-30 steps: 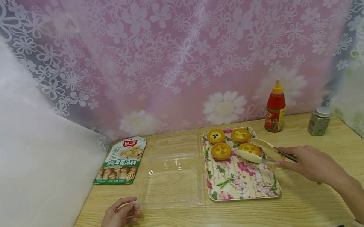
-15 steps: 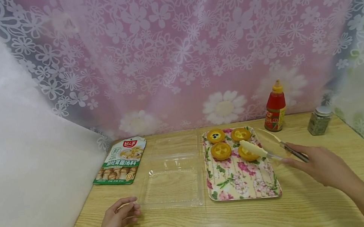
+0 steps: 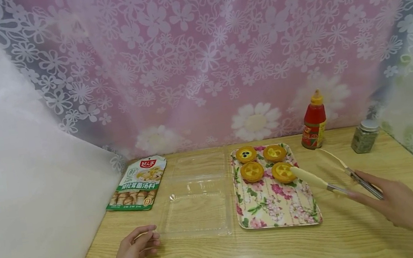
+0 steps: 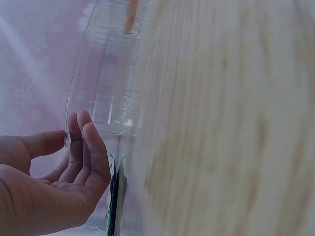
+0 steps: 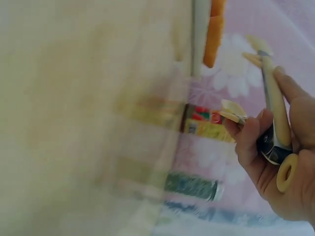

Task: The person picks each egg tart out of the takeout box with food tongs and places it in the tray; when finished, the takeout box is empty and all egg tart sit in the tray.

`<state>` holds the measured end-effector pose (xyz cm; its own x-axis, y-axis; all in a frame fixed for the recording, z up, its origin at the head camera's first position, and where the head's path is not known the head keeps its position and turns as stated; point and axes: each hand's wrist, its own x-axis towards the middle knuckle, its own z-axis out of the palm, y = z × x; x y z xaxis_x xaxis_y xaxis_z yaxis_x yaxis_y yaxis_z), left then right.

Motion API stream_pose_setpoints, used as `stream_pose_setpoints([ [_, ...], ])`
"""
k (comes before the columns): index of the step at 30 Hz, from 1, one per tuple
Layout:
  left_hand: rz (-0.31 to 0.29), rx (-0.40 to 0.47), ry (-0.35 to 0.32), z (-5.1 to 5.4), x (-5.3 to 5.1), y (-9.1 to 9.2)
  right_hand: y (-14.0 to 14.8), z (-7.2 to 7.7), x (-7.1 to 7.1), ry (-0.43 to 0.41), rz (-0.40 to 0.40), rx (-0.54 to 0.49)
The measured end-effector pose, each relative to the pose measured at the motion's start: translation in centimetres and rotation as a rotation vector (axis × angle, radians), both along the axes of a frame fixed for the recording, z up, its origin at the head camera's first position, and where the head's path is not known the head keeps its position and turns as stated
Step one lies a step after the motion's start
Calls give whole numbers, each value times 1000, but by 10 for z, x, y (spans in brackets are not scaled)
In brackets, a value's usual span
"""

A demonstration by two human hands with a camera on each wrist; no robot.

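Observation:
My right hand point(image 3: 398, 200) holds a pair of food tongs point(image 3: 315, 178) with cream tips and metal arms. The tongs are spread apart, with nothing between their tips. One tip is by the right edge of the nearest-right egg tart point(image 3: 283, 172). Several tarts sit at the far end of a floral tray point(image 3: 272, 211), among them a blueberry-topped tart point(image 3: 246, 154). At the left, my left hand point(image 3: 131, 254) pinches the near-left corner of a clear plastic container point(image 3: 195, 214) between thumb and fingers, as the left wrist view shows at its rim point(image 4: 67, 132). The container's lid point(image 3: 197, 166) lies folded back.
A mushroom soup seasoning pouch point(image 3: 137, 184) lies left of the container. Behind the tongs stand a red sauce bottle point(image 3: 312, 122) with a yellow cap and a spice jar point(image 3: 365, 136). A floral curtain point(image 3: 198, 61) hangs along the table's back edge.
The tongs have spread and come off the near-right tart, which stays on the tray. My right hand has drawn back to the right. The left hand holds still.

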<state>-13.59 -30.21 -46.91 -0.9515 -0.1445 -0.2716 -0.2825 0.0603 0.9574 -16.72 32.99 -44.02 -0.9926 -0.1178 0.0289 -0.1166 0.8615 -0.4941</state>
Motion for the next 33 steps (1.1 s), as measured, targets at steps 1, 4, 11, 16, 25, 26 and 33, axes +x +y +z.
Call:
stream_pose_setpoints([
  [1, -3, 2, -2, 0, 0, 0, 3, -3, 1, 0, -4, -4],
  [4, -13, 4, -11, -1, 0, -1, 13, -11, 3, 34, -7, -9],
  [11, -43, 3, -55, -6, 3, -5, 33, -21, 1, 81, -10, -8],
  [16, -87, 16, -53, -3, 1, -8, 45, -23, 4, -8, -70, -22],
  [25, -113, 12, -33, -2, -1, -8, 62, -41, 9, -88, -116, 63],
  [26, -116, 13, -33, -2, -1, -8, 62, -42, 9, -78, -114, 71],
  [33, -139, 14, -39, -2, -4, -10, 58, -42, 12, -50, -77, 52],
])
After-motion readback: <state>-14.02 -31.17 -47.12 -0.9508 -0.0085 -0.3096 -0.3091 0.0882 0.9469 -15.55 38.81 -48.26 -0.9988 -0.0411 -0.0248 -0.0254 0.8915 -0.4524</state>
